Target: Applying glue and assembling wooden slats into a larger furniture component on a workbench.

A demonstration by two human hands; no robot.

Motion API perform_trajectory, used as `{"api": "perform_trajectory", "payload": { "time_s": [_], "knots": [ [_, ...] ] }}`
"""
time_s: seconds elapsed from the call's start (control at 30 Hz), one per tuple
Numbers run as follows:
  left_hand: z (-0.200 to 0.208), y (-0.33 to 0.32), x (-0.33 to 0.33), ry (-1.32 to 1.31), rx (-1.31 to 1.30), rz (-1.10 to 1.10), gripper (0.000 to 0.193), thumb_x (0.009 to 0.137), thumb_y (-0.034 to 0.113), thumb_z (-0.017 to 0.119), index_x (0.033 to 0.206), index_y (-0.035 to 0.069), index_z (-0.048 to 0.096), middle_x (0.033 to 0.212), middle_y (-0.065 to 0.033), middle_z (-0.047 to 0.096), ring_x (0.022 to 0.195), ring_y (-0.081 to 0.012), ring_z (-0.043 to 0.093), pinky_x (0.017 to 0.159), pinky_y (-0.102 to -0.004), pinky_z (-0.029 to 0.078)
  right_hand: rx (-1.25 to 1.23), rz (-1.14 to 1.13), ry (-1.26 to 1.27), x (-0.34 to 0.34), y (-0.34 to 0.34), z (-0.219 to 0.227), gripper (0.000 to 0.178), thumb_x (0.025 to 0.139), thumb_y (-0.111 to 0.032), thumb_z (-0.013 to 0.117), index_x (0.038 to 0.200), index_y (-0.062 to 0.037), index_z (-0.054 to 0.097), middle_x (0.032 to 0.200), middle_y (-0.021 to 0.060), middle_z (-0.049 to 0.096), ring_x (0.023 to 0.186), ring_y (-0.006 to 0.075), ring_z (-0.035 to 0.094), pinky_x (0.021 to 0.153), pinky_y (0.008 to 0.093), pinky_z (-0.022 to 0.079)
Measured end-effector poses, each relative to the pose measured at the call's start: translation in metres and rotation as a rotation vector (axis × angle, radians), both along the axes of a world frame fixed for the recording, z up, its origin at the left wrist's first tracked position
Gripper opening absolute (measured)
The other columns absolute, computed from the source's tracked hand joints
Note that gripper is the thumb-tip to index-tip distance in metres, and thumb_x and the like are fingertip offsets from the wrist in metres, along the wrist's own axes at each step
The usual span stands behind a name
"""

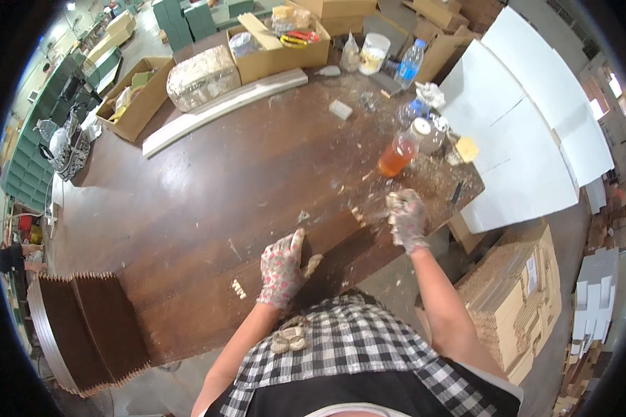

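Note:
My left hand [283, 270], in a white glove with a pink floral pattern, rests on the brown tabletop [209, 208] near its front edge. Its fingers are stretched, the thumb apart from them, and I see nothing held. Farther right, my right hand [408, 219] wears a similar, dirtier glove. Its fingers are curled closed above the littered end of the table; what they grip, if anything, is hidden. Between the hands lies a short row of small pale wooden pegs [358, 217]. Another small group of pale pegs [238, 288] sits left of my left hand.
A bottle of orange liquid [396, 156] stands beyond my right hand, near a blue-capped water bottle [410, 64]. Open cardboard boxes [285, 55] and a long white strip [222, 111] line the far side. Stacked brown panels [90, 333] with peg-lined edges stand lower left.

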State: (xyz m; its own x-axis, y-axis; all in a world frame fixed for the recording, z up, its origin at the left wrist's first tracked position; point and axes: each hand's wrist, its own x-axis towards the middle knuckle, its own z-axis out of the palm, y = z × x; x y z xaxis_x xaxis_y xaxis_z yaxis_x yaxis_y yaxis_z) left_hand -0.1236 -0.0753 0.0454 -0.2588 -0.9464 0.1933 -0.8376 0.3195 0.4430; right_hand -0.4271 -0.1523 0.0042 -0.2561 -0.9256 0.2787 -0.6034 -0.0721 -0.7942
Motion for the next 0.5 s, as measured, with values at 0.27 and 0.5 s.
{"api": "perform_trajectory", "payload": {
  "time_s": [0.27,0.5],
  "knots": [
    [0.003,0.001,0.004,-0.025,0.037,0.021,0.062,0.080,0.039,0.072,0.127,0.003,0.052,0.114,-0.0145,0.062,0.106,-0.0312,0.059,0.090,-0.0438,0.044,-0.023,0.023,-0.168,-0.036,-0.043,0.098,0.004,0.087,-0.006,0.058,0.090,-0.0056,0.061,0.080,0.0066,0.066,0.063,0.0108,0.059,0.051,0.0242,0.047],
    [0.005,-0.002,0.002,-0.030,0.010,-0.022,0.068,0.076,0.039,0.076,0.128,0.003,0.051,0.113,-0.0148,0.062,0.102,-0.0323,0.060,0.086,-0.0437,0.046,0.159,-0.035,-0.521,-0.060,-0.029,0.029,0.011,0.086,0.001,0.058,0.096,-0.0021,0.061,0.086,0.0083,0.064,0.067,0.0142,0.062,0.054,0.0276,0.051]
  ]
}}
